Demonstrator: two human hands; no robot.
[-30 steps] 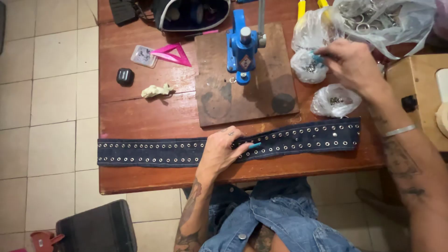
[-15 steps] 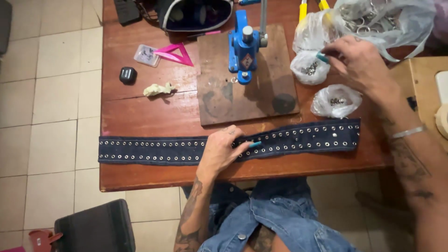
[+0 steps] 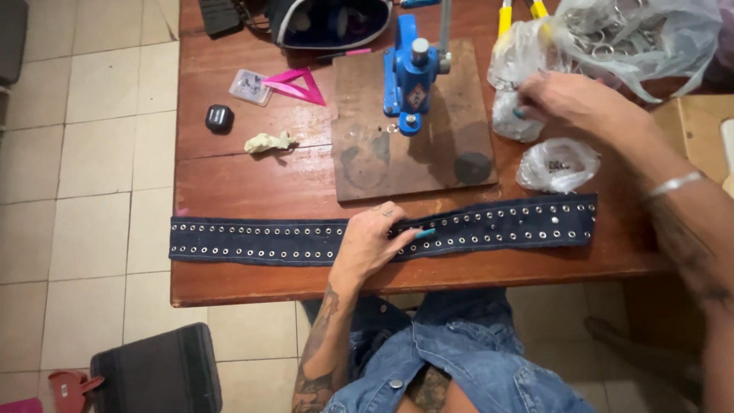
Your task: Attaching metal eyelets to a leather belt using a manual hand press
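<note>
Two hands: left hand [image 3: 372,243] flat, fingers spread on belt [image 3: 260,239]; right hand [image 3: 562,99] fingers pinching small bag [image 3: 514,122].

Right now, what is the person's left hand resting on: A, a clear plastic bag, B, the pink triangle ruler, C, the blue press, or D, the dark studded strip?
D: the left hand lies flat on the dark studded strip along the table's near edge.

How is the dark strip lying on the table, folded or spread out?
Spread out. The strip lies flat at full length along the table's front edge, both ends in view, with the left hand pressing on its middle.
</note>
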